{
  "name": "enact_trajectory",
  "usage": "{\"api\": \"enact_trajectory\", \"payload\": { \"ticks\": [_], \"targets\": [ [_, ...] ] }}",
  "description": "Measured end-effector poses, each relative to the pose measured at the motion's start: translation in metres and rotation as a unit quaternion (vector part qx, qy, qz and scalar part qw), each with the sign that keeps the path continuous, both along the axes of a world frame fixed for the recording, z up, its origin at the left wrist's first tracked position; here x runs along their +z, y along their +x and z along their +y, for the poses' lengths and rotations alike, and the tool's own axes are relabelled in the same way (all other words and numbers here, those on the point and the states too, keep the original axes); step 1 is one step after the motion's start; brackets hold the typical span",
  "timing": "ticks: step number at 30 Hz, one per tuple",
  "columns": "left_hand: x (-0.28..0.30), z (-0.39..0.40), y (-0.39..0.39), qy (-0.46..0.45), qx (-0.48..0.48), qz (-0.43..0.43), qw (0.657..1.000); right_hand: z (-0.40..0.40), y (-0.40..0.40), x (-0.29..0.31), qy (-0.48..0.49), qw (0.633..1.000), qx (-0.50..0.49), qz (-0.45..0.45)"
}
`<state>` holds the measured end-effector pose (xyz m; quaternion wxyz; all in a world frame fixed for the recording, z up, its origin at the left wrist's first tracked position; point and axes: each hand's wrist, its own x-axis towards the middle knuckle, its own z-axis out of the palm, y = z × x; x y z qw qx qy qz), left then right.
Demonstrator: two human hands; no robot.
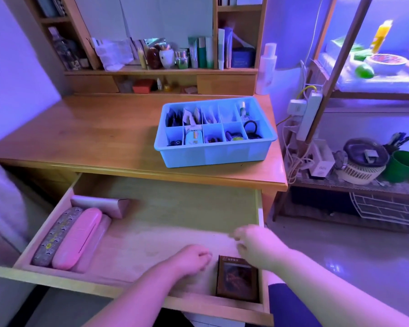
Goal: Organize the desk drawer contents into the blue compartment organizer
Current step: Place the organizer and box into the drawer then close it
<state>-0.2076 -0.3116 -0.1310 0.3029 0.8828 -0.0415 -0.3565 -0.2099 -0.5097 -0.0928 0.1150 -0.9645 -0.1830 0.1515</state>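
Drawer (pixel 170 208), wooden, pulled fully out below the front edge of the desk (pixel 99 138); pale liner on its floor.

Contents, left side: patterned grey case (pixel 54 237) along the left wall; pink case (pixel 77 239) touching it on the right; a third, paler pink item (pixel 97 241) partly hidden beside that. Folded mauve pouch (pixel 104 205) at the back left corner, just behind the cases.

Contents, front right corner: brown box (pixel 237 278) with a dark picture on its lid, lying flat against the front wall.

Blue compartment organizer (pixel 214 132): on the desk, near its right front corner, well apart from the drawer contents. Ten compartments in two rows. Back row holds upright sachets and a small bottle; front row holds small dark items, a light blue tin, a black hair tie and other small pieces too small to identify.

Left hand (pixel 191 259): over the drawer floor, just left of the brown box, fingers curled loosely inward, thumb against them; whether anything is pinched between them I cannot tell.

Right hand (pixel 255 245): above the drawer's right side, just behind the brown box, blurred; fingers bent, whether they hold anything I cannot tell.

Shelving at the desk's back edge carries bottles, tubes and jars.
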Motion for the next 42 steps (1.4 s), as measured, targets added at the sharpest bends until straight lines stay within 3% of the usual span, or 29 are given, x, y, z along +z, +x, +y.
{"api": "enact_trajectory", "payload": {
  "ticks": [3,6,9,11,12,14,17,22,27,32,38,42],
  "targets": [
    [0.038,0.023,0.034,-0.081,0.127,-0.095,0.984,-0.006,0.030,0.042,0.195,0.970,-0.105,-0.105],
    [0.088,0.044,0.072,-0.148,0.228,-0.230,0.934,-0.018,0.073,0.084,0.332,0.909,-0.182,-0.173],
    [0.130,0.061,0.108,-0.141,0.272,-0.408,0.860,-0.036,0.119,0.111,0.388,0.847,-0.270,-0.242],
    [0.143,0.069,0.136,-0.091,0.281,-0.472,0.831,-0.050,0.152,0.114,0.355,0.833,-0.329,-0.268],
    [0.144,0.071,0.150,-0.071,0.292,-0.463,0.834,-0.057,0.168,0.111,0.325,0.836,-0.357,-0.261],
    [0.142,0.072,0.178,-0.048,0.321,-0.365,0.873,-0.066,0.199,0.103,0.259,0.858,-0.396,-0.199],
    [0.136,0.063,0.206,-0.077,0.334,-0.243,0.908,-0.071,0.234,0.090,0.199,0.884,-0.407,-0.113],
    [0.132,0.052,0.222,-0.099,0.365,-0.261,0.888,-0.076,0.249,0.086,0.193,0.894,-0.390,-0.105],
    [0.131,0.060,0.190,-0.154,0.390,-0.259,0.870,-0.067,0.203,0.084,0.218,0.889,-0.384,-0.122],
    [0.133,0.087,0.115,-0.221,0.426,-0.230,0.847,-0.046,0.121,0.082,0.280,0.876,-0.378,-0.105],
    [0.163,0.127,0.037,-0.258,0.444,-0.187,0.837,-0.024,0.035,0.110,0.483,0.791,-0.375,0.015],
    [0.176,0.154,-0.006,-0.245,0.423,-0.160,0.857,-0.013,-0.023,0.121,0.520,0.769,-0.364,0.080]
  ]
}}
